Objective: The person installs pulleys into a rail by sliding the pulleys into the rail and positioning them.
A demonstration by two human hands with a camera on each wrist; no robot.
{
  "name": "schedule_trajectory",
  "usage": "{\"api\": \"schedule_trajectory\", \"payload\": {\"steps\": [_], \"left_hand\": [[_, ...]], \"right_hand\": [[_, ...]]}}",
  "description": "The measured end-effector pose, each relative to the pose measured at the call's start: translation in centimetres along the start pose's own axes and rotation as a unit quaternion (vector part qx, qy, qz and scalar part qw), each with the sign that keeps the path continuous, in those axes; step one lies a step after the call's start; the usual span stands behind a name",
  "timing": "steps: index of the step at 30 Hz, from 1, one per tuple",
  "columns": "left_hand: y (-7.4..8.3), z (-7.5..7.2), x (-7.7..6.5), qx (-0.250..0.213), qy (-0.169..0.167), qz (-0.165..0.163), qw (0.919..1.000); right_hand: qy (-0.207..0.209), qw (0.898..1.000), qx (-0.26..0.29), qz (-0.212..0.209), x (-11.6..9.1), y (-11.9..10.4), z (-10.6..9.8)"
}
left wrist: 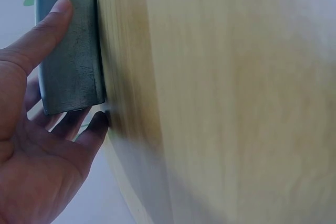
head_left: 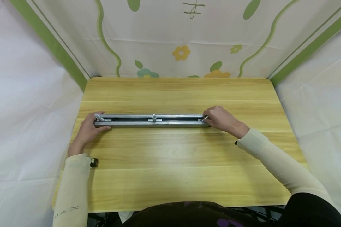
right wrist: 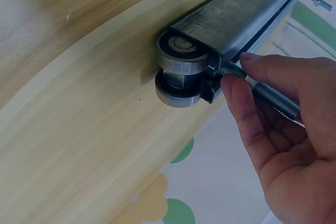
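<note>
A long grey steel channel rail (head_left: pixel 130 125) lies across the wooden table, its open slot facing up. My left hand (head_left: pixel 88 129) holds the rail's left end, with the thumb (left wrist: pixel 55 22) along its near side and the fingers around the end and far side. At the right end, my right hand (head_left: pixel 223 119) pinches a threaded bolt (right wrist: pixel 273 98) between thumb and fingers. That bolt joins a roller with bearing wheels (right wrist: pixel 181 64), which pokes partly out of the rail's end. Two more bolts rise from the slot, a middle bolt (head_left: pixel 154 117) and a tilted left bolt (head_left: pixel 99 117).
The wooden table (head_left: pixel 170 176) has rounded far corners. White fabric walls (head_left: pixel 159 28) with green trim and printed flowers stand behind it and at both sides. The person's body is at the near edge.
</note>
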State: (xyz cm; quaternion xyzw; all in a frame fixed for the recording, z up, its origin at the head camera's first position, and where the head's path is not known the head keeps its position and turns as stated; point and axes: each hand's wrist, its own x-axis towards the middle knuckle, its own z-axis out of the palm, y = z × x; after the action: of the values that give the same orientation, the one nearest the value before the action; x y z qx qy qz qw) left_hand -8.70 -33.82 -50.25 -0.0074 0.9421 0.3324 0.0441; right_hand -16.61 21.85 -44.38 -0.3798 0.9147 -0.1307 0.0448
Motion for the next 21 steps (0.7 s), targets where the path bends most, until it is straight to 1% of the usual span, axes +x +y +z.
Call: {"api": "schedule_trajectory", "payload": {"steps": [10,15,21], "left_hand": [[0.1,0.0,-0.1,0.000,0.006,0.000,1.0000],[0.0,0.0,-0.1,0.003,0.002,-0.001,1.0000],[0.0,0.0,0.0,0.001,0.002,0.002,1.0000]], "right_hand": [[0.007,1.000,0.002,-0.010,0.7,-0.5,0.2],[0.010,1.000,0.004,-0.019,1.1,-0.8,0.4],[0.010,1.000,0.005,-0.020,1.6,-1.2,0.6]]}}
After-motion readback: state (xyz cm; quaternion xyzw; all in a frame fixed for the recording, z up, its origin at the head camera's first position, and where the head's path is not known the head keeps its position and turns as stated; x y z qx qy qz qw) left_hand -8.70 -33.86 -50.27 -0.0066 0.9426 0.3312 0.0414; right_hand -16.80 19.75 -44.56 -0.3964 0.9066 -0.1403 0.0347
